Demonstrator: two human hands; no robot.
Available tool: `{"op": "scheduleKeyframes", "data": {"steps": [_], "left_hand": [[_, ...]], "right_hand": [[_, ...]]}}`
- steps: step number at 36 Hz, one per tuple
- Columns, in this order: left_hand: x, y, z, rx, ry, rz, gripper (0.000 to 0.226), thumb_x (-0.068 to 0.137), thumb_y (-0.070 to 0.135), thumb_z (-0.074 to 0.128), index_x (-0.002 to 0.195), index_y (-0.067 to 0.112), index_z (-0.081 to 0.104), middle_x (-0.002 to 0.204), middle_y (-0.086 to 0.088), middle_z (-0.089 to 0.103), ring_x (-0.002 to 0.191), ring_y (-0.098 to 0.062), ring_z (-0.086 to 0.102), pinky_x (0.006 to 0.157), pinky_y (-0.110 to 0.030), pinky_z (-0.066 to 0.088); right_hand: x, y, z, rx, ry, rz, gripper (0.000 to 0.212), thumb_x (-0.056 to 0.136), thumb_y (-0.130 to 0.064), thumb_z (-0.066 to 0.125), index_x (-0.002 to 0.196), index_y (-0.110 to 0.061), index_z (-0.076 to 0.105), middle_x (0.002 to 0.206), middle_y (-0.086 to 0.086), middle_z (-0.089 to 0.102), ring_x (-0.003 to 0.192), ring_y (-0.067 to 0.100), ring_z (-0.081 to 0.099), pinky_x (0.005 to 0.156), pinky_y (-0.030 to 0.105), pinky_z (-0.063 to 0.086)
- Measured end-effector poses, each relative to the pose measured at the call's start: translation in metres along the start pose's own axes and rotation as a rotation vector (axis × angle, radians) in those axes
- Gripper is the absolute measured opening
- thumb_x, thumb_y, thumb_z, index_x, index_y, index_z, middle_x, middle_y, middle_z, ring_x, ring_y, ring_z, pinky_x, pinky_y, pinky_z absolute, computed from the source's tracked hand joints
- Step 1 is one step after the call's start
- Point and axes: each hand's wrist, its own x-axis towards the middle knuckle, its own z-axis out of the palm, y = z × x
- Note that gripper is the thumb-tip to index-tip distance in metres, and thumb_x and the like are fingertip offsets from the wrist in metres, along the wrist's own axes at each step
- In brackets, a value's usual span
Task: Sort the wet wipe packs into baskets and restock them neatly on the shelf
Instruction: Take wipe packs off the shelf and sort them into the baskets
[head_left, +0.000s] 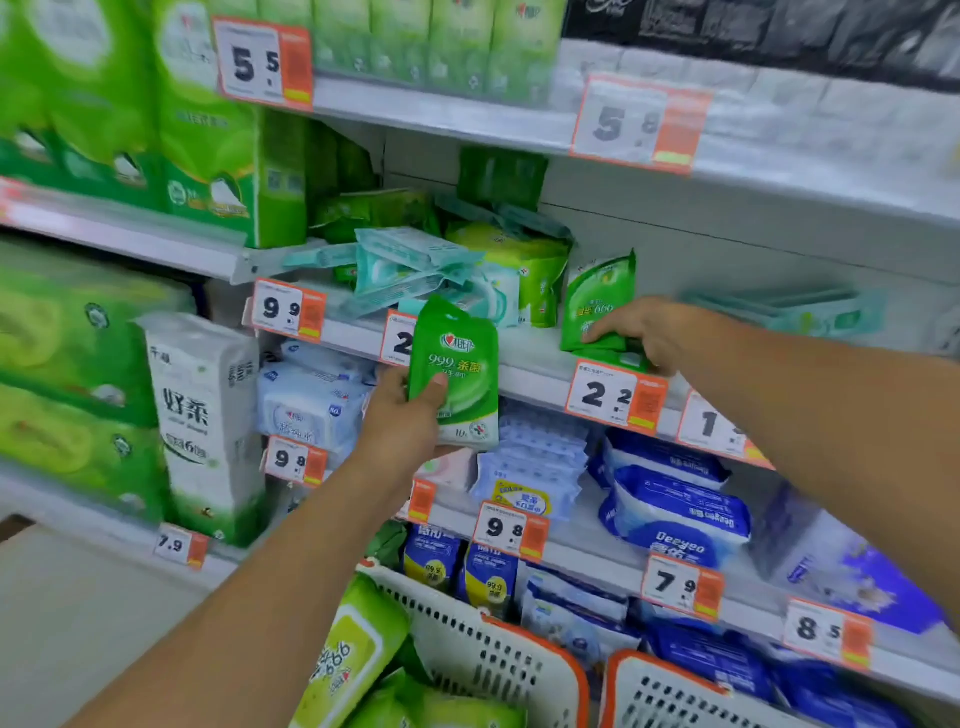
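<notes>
Head view shows restocking part done: the left hand (400, 410) grips a green pack (457, 369) before the shelf (524, 358), the right hand (641, 332) pinches another pack (597, 306) standing there. A jumbled pile (431, 270) and the full basket (483, 654) remain.
</notes>
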Motion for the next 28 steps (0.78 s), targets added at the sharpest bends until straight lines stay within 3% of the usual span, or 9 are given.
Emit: {"op": "scheduleKeyframes", "data": {"steps": [2, 5, 7, 10, 17, 20, 23, 25, 28], "left_hand": [[0.003, 0.001, -0.002, -0.017, 0.026, -0.001, 0.010, 0.101, 0.021, 0.055, 0.108, 0.013, 0.054, 0.115, -0.014, 0.068, 0.084, -0.024, 0.070, 0.055, -0.031, 0.061], [0.004, -0.003, -0.002, -0.005, 0.050, -0.008, 0.009, 0.101, 0.022, 0.055, 0.105, 0.014, 0.055, 0.114, -0.014, 0.068, 0.086, -0.026, 0.071, 0.067, -0.038, 0.061], [0.003, -0.006, 0.000, 0.005, 0.056, -0.011, 0.017, 0.101, 0.023, 0.055, 0.112, 0.010, 0.054, 0.112, -0.013, 0.068, 0.088, -0.027, 0.071, 0.070, -0.039, 0.061], [0.000, -0.004, 0.006, -0.037, 0.056, -0.005, 0.020, 0.101, 0.020, 0.054, 0.116, 0.008, 0.052, 0.102, -0.008, 0.067, 0.080, -0.022, 0.070, 0.052, -0.028, 0.060], [-0.002, 0.004, 0.008, -0.043, 0.021, -0.014, 0.025, 0.101, 0.020, 0.054, 0.123, 0.006, 0.054, 0.114, -0.012, 0.068, 0.086, -0.022, 0.070, 0.052, -0.026, 0.059], [0.000, 0.006, 0.004, -0.050, 0.019, -0.058, 0.025, 0.101, 0.019, 0.054, 0.124, 0.009, 0.054, 0.116, -0.012, 0.068, 0.083, -0.022, 0.070, 0.056, -0.031, 0.061], [0.001, 0.010, -0.003, -0.073, -0.009, -0.081, 0.028, 0.102, 0.017, 0.054, 0.129, 0.016, 0.052, 0.119, -0.011, 0.066, 0.080, -0.022, 0.070, 0.060, -0.035, 0.062], [0.000, 0.011, -0.006, -0.084, -0.063, -0.100, 0.036, 0.102, 0.017, 0.053, 0.135, 0.028, 0.049, 0.126, -0.007, 0.064, 0.088, -0.025, 0.070, 0.064, -0.040, 0.061], [-0.007, 0.014, -0.007, -0.123, -0.156, -0.125, 0.043, 0.103, 0.016, 0.049, 0.135, 0.046, 0.049, 0.135, -0.001, 0.059, 0.097, -0.028, 0.070, 0.060, -0.039, 0.060]], "right_hand": [[0.020, 0.007, -0.001, 0.037, 0.079, -0.054, 0.055, 0.059, -0.015, 0.094, 0.103, -0.003, 0.062, 0.100, 0.014, 0.072, 0.084, 0.028, 0.070, 0.076, 0.045, 0.060], [0.042, 0.011, -0.002, 0.049, 0.170, -0.127, 0.063, 0.042, -0.018, 0.100, 0.092, -0.004, 0.067, 0.089, 0.014, 0.075, 0.075, 0.029, 0.073, 0.071, 0.049, 0.062], [0.013, 0.005, 0.003, 0.058, 0.222, -0.163, 0.052, 0.046, -0.019, 0.100, 0.083, -0.005, 0.066, 0.081, 0.012, 0.073, 0.073, 0.026, 0.072, 0.072, 0.046, 0.063], [-0.007, -0.001, 0.006, 0.104, 0.269, -0.205, 0.042, 0.058, -0.017, 0.096, 0.075, -0.007, 0.059, 0.075, 0.006, 0.063, 0.080, 0.023, 0.066, 0.081, 0.039, 0.061], [-0.002, 0.001, 0.002, 0.154, 0.349, -0.314, 0.042, 0.057, -0.020, 0.097, 0.085, -0.005, 0.070, 0.092, 0.010, 0.073, 0.081, 0.021, 0.071, 0.071, 0.036, 0.062], [-0.009, 0.003, -0.004, -0.070, 0.516, -0.647, 0.031, 0.062, -0.019, 0.093, 0.078, -0.003, 0.072, 0.086, 0.012, 0.068, 0.075, 0.024, 0.064, 0.063, 0.033, 0.050], [-0.020, 0.016, -0.006, -0.334, 0.684, -1.242, 0.022, 0.063, -0.006, 0.089, 0.077, 0.003, 0.073, 0.084, 0.016, 0.059, 0.078, 0.031, 0.055, 0.065, 0.030, 0.033], [-0.037, 0.031, -0.004, -0.510, 0.673, -1.539, 0.024, 0.064, 0.009, 0.081, 0.086, 0.003, 0.076, 0.085, 0.017, 0.059, 0.081, 0.033, 0.053, 0.066, 0.033, 0.042], [-0.063, 0.056, 0.001, -0.688, 0.676, -1.751, 0.021, 0.074, 0.015, 0.072, 0.093, 0.007, 0.073, 0.089, 0.017, 0.062, 0.084, 0.028, 0.045, 0.066, 0.036, 0.043]]}}
